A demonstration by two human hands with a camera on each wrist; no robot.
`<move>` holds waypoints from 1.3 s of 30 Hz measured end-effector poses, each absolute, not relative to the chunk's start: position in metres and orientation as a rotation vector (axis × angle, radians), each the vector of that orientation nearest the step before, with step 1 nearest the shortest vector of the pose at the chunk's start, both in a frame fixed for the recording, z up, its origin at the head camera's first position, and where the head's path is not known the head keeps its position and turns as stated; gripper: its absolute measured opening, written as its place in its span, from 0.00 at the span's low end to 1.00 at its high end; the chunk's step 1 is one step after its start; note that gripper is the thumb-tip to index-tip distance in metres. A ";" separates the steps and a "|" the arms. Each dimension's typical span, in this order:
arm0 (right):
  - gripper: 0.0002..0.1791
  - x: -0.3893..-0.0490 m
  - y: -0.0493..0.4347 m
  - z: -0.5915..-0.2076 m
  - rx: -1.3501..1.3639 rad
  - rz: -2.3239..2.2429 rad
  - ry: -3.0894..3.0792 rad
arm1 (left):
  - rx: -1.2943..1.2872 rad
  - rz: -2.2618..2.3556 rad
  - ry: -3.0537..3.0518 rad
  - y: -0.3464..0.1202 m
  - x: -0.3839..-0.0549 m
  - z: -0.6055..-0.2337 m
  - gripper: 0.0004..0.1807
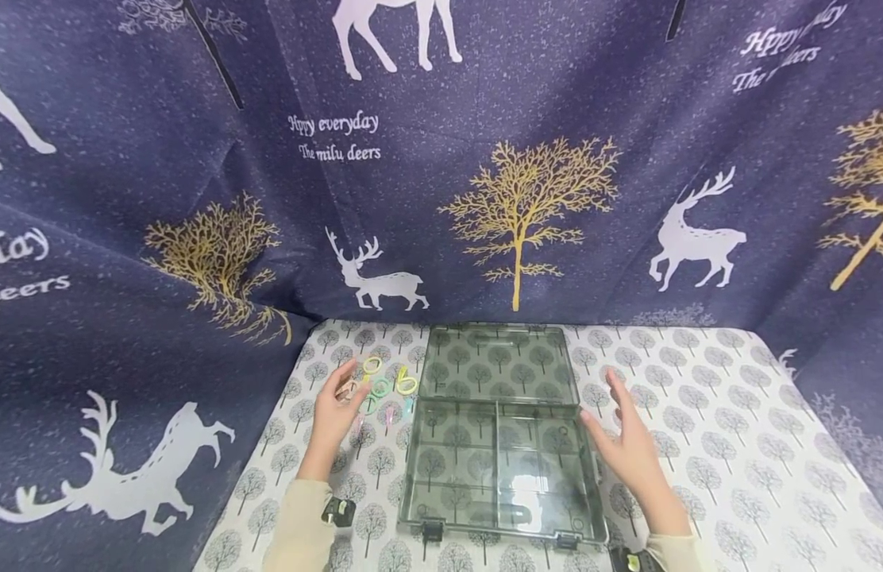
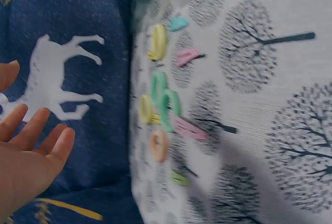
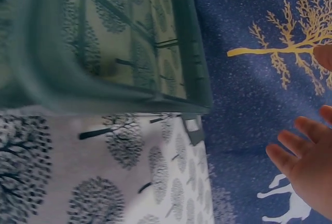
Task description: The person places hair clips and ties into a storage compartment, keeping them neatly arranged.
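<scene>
A transparent grey-green plastic box (image 1: pixel 509 469) lies open on the table, its lid (image 1: pixel 497 361) folded back away from the person. Dividers split the box into compartments. To its left is a loose cluster of rings, which look like hair ties: yellow (image 2: pixel 158 42), green (image 2: pixel 169 111) and orange (image 2: pixel 159 146). Pink hair clips (image 2: pixel 190 128) lie among them. My left hand (image 1: pixel 334 413) hovers at the cluster's left side, fingers apart and holding nothing. Just beyond the box's right wall, my right hand (image 1: pixel 630 449) is spread, with nothing in its grasp.
The table (image 1: pixel 742 469) wears a white cloth printed with grey trees. Dark blue fabric (image 1: pixel 427 191) with deer and golden trees hangs behind and beside it. Two latches (image 1: pixel 432 530) stick out from the box's near edge.
</scene>
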State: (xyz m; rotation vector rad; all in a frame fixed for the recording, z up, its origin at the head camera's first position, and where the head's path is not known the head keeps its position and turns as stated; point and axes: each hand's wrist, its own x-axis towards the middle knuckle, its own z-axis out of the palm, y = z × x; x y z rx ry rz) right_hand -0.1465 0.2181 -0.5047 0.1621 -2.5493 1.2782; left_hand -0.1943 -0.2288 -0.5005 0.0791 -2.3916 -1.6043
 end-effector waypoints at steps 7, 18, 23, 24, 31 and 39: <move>0.42 -0.138 0.221 -0.516 0.160 1.402 -2.522 | 0.229 -1.718 -2.373 -0.241 -0.205 -0.524 0.26; 0.37 -0.130 0.226 -0.541 0.128 1.643 -2.493 | 0.363 -1.725 -2.485 -0.254 -0.219 -0.548 0.22; 0.33 -0.125 0.227 -0.551 0.119 1.670 -2.516 | 0.381 -1.620 -2.565 -0.255 -0.222 -0.557 0.21; 0.33 -0.124 0.227 -0.553 0.118 1.673 -2.524 | 0.377 -1.598 -2.581 -0.255 -0.222 -0.559 0.21; 0.32 -0.121 0.230 -0.558 0.104 1.802 -2.559 | 0.386 -1.559 -2.606 -0.255 -0.223 -0.566 0.20; 0.33 -0.120 0.230 -0.563 0.024 1.976 -2.592 | 0.434 -1.461 -2.639 -0.252 -0.222 -0.567 0.17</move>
